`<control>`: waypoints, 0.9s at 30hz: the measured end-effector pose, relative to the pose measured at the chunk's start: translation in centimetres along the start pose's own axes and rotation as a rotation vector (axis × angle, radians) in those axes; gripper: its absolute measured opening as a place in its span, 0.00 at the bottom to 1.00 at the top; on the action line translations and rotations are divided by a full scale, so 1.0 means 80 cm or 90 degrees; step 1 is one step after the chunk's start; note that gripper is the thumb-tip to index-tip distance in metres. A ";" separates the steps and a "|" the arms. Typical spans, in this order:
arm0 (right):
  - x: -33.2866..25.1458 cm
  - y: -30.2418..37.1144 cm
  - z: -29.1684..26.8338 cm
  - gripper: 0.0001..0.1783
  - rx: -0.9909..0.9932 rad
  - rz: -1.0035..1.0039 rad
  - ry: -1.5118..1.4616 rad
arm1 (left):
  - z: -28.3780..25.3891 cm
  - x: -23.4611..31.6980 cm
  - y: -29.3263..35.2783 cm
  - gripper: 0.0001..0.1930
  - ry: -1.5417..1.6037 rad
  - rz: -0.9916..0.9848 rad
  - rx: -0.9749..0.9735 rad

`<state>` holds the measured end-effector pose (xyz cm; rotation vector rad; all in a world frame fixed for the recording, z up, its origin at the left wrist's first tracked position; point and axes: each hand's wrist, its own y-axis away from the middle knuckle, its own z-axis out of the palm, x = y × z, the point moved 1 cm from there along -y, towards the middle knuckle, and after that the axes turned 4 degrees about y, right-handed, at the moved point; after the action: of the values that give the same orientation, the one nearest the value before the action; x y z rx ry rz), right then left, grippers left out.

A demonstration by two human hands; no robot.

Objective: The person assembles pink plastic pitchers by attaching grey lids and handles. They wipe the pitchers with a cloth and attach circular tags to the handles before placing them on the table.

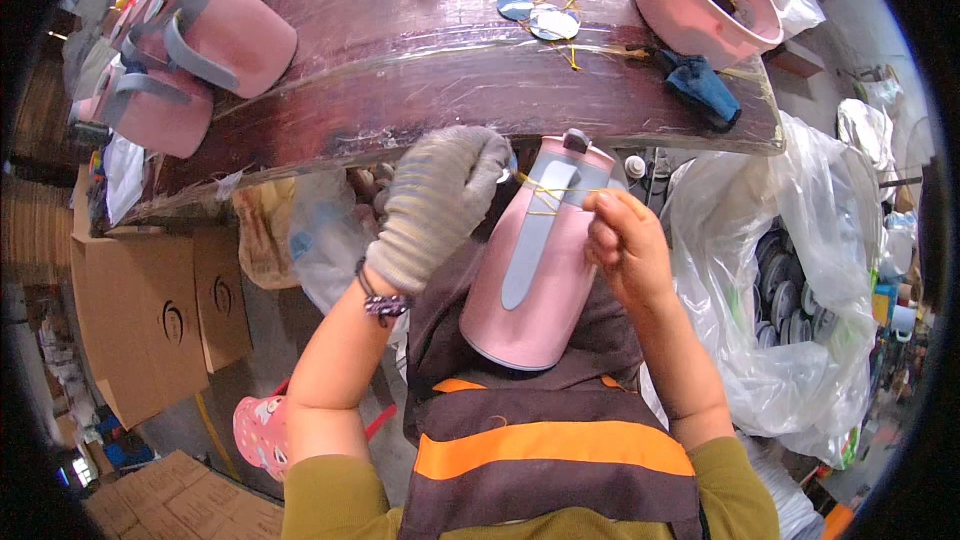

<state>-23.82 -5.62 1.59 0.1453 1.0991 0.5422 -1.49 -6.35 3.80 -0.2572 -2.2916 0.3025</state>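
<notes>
A pink thermos jug with a grey-blue handle rests on my lap, tilted, its lid end toward the table edge. A thin yellow elastic cord is stretched across the handle near the top. My left hand, in a striped knit glove, is closed at the jug's left, gripping the cord's left end; a small bluish edge shows at its fingertips, mostly hidden. With bare fingers, my right hand pinches the cord on the other side, against the jug.
Several pink jugs stand at the table's left. Round tags with yellow cords, a dark blue cloth and a pink basin lie farther right. A plastic bag of grey lids is at my right; cardboard boxes stand left.
</notes>
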 end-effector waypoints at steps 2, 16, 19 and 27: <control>0.005 -0.009 -0.003 0.12 0.018 0.071 0.003 | 0.017 0.008 -0.003 0.13 0.049 -0.072 -0.025; 0.000 -0.045 -0.002 0.11 0.165 -0.241 0.521 | 0.033 0.047 0.047 0.35 0.174 -0.113 0.024; 0.002 -0.042 0.001 0.10 0.134 -0.209 0.459 | 0.033 0.050 0.005 0.28 0.012 0.052 0.050; -0.012 -0.072 -0.006 0.14 0.209 -0.526 0.767 | 0.097 -0.012 -0.015 0.06 0.555 -0.350 0.116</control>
<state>-22.57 -11.15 0.02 -0.4068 2.2453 -0.4037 -6.69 -8.82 -1.61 0.2919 -1.3808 0.0779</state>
